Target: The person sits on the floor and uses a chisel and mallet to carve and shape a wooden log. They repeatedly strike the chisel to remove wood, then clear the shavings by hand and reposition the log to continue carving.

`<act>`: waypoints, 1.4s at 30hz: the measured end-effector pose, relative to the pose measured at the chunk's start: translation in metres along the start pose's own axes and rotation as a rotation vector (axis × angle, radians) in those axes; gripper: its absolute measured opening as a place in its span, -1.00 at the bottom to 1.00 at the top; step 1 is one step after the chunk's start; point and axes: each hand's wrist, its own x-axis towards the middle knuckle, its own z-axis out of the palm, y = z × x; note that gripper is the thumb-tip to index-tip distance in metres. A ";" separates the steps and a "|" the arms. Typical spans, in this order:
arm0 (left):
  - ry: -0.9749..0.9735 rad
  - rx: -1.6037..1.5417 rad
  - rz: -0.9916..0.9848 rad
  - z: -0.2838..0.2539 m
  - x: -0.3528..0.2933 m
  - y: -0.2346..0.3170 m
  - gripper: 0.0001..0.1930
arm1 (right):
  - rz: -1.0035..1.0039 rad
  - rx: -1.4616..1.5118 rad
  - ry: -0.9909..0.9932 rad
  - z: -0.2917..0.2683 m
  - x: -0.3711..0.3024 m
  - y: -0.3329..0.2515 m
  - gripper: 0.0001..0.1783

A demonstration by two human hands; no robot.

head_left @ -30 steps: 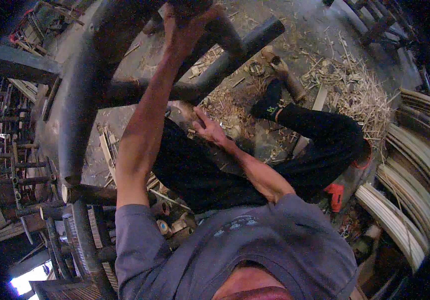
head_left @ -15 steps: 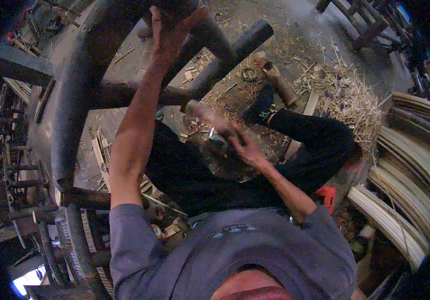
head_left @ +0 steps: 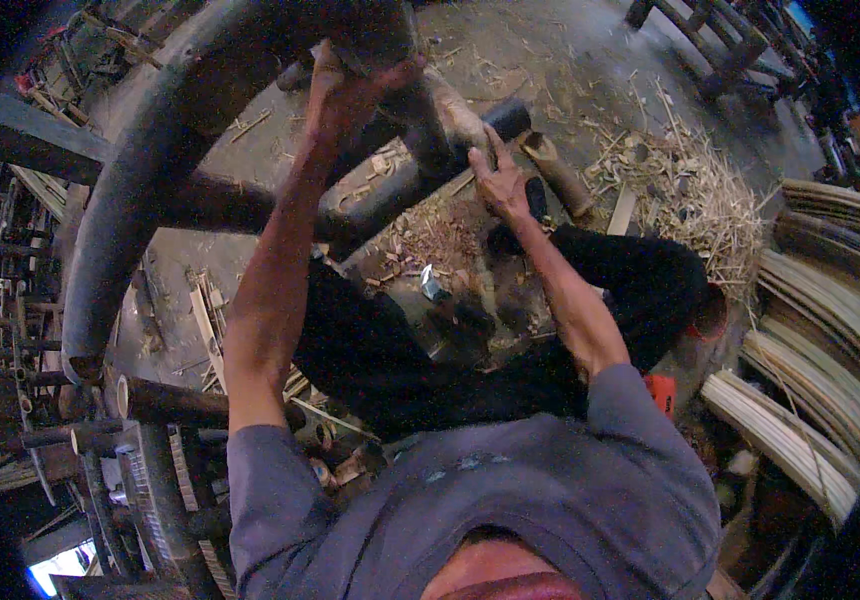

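A large frame of thick, dark bamboo poles [head_left: 130, 200] stands tilted in front of me, with one curved pole on the left. My left hand [head_left: 360, 90] is closed around the upper part of this frame, thumb and fingers spread to either side of a pole. In my right hand [head_left: 500, 180] is a short, pale wooden club [head_left: 458, 112], slightly blurred. The club's far end lies against or very close to a dark upright of the frame; contact cannot be made out exactly.
Bamboo shavings [head_left: 685, 190] heap on the floor at the right, near a cut bamboo piece [head_left: 560, 175]. Bundles of bent bamboo strips [head_left: 800, 300] are stacked at far right. A small shiny object [head_left: 432, 285] lies between my legs. Bamboo furniture [head_left: 150, 480] crowds the lower left.
My right hand has swung the club up and away from me, from above my lap to the frame. The frame has shifted, its curved pole's near end moving left. My left hand keeps its grip.
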 end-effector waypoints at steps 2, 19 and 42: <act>0.059 0.003 0.034 -0.006 -0.007 -0.014 -0.39 | -0.160 0.059 0.019 0.013 -0.015 -0.009 -0.36; 0.052 -0.032 0.024 -0.033 -0.010 -0.017 -0.37 | -0.053 0.140 0.121 0.014 -0.052 0.063 -0.37; 0.182 0.003 -0.556 -0.274 -0.044 -0.134 -0.48 | 0.100 -0.922 0.259 -0.154 0.084 0.261 -0.35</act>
